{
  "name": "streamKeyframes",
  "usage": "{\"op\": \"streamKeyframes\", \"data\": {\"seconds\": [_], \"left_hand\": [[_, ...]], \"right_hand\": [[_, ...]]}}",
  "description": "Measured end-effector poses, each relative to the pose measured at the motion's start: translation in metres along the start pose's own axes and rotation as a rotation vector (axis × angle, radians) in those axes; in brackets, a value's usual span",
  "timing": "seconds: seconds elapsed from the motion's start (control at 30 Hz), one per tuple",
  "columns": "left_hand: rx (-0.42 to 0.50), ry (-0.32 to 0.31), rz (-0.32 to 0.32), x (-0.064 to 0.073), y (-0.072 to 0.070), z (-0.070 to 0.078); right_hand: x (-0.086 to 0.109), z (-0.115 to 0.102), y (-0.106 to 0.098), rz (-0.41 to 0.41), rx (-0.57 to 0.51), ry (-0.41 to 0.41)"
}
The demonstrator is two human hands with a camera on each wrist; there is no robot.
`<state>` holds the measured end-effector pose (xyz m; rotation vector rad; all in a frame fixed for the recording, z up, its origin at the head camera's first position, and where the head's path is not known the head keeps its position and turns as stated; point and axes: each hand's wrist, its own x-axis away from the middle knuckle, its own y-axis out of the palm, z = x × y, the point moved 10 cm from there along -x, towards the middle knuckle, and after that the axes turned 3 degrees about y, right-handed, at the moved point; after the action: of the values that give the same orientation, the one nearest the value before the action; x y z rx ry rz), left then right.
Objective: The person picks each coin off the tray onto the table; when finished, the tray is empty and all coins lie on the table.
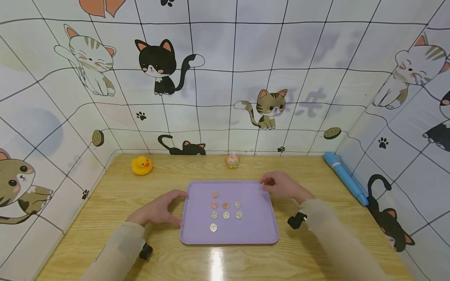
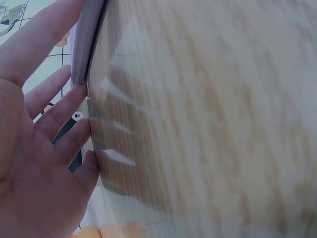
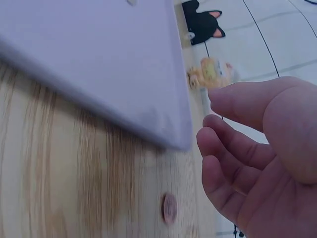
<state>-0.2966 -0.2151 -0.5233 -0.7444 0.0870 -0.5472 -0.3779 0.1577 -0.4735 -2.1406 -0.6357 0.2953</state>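
A lilac tray (image 1: 258, 230) lies on the table with several silver coins (image 1: 226, 215) and three copper coins (image 1: 215, 194) in short rows. My left hand (image 1: 159, 208) spreads thumb and fingers along the tray's left edge, touching the rim. Beside the far right corner of the tray is my right hand (image 1: 283, 186), its fingers loosely bent. From the right wrist view, a gap shows between thumb and fingers, with nothing held there. Another copper-coloured coin (image 3: 169, 208) rests on the wood outside that corner; in the head view the right hand hides it.
Along the table's back edge stand a yellow rubber duck (image 1: 142, 166) and a small orange-and-white figurine (image 1: 232, 160). A blue tube-like object (image 1: 346, 178) lies against the right side. Cat-patterned cloth (image 1: 218, 86) walls in the wooden table (image 1: 168, 261) at the back and sides.
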Motion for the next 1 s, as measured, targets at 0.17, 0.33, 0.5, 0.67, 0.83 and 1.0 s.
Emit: {"op": "streamKeyframes", "data": {"seconds": [0.17,0.33,0.5,0.67,0.83,1.0], "left_hand": [[-0.001,0.029,-0.004,0.000,0.000,0.001],[-0.004,0.032,-0.001,0.000,0.000,0.000],[0.002,0.008,0.001,0.001,-0.001,0.000],[-0.001,0.020,-0.004,0.001,-0.001,0.004],[-0.008,0.019,0.001,-0.001,-0.002,0.003],[-0.003,0.006,0.000,-0.001,-0.002,0.000]], "right_hand": [[-0.016,-0.026,0.018,-0.054,-0.017,-0.059],[-0.032,-0.048,0.035,-0.101,0.005,-0.110],[-0.043,-0.068,0.055,-0.157,0.041,-0.143],[-0.052,-0.076,0.069,-0.169,0.057,-0.163],[-0.061,-0.083,0.079,-0.178,0.077,-0.156],[-0.068,-0.092,0.088,-0.202,0.105,-0.166]]}}
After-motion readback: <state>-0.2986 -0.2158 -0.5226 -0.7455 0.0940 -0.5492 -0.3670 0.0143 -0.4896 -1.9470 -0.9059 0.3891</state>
